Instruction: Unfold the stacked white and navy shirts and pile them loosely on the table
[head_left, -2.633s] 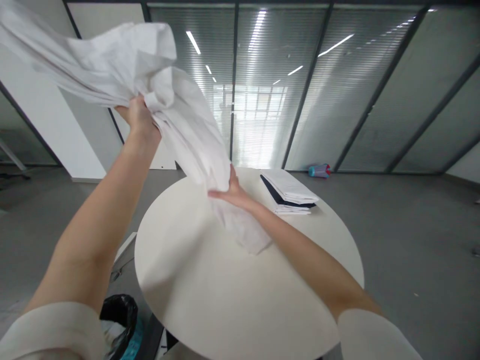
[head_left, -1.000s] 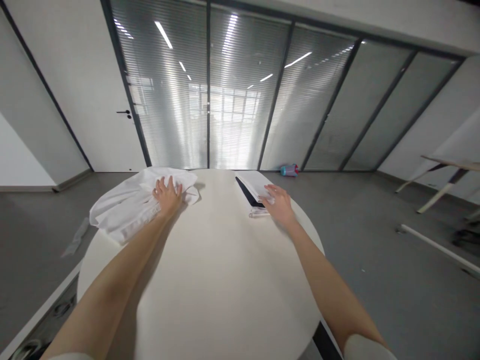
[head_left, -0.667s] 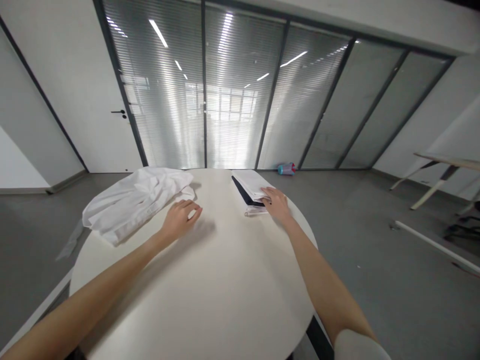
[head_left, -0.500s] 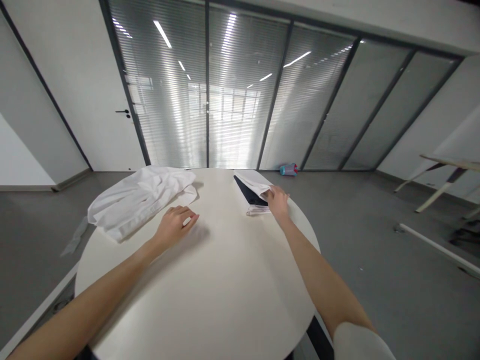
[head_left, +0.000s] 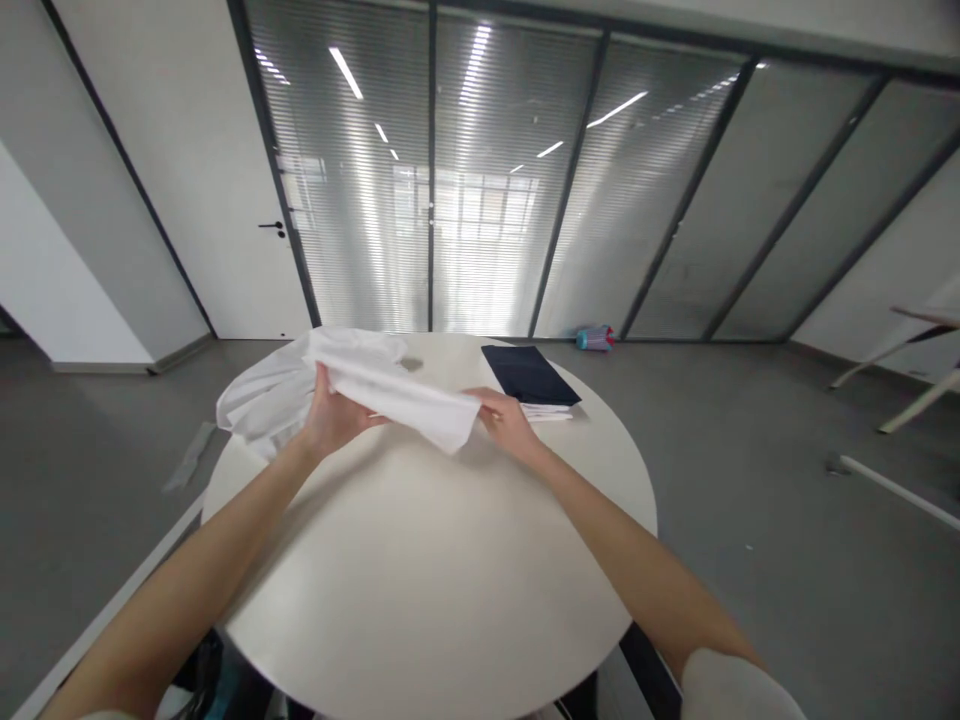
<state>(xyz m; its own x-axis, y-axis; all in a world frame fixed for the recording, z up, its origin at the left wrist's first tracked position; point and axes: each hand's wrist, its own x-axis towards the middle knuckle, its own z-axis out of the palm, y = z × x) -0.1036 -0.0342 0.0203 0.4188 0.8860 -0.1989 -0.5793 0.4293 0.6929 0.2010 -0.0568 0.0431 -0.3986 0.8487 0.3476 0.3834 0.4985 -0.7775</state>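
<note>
A folded piece of white cloth [head_left: 409, 402] is held up above the table, tilted, its right end hanging lower. My left hand [head_left: 335, 412] grips its left end, thumb on top and the fingers underneath. Pinched at its right end, the cloth meets my right hand [head_left: 508, 424]. Beyond my left hand lies a crumpled white garment [head_left: 259, 398], partly covered by the held cloth. A folded dark navy cloth [head_left: 531, 374] rests on folded white cloth [head_left: 551, 412] at the table's right, just past my right hand.
Everything lies on a round white table [head_left: 442, 580]. A clear plastic strip [head_left: 190, 457] is on the floor at left. Past the table, a blue and red object [head_left: 595, 338] lies near the glass partition [head_left: 480, 200]. Another table's legs [head_left: 919, 400] stand at right.
My right hand has lifted the white cloth off the dark one and carried it left. My left hand, empty before, now grips its other end. The view has shifted slightly left.
</note>
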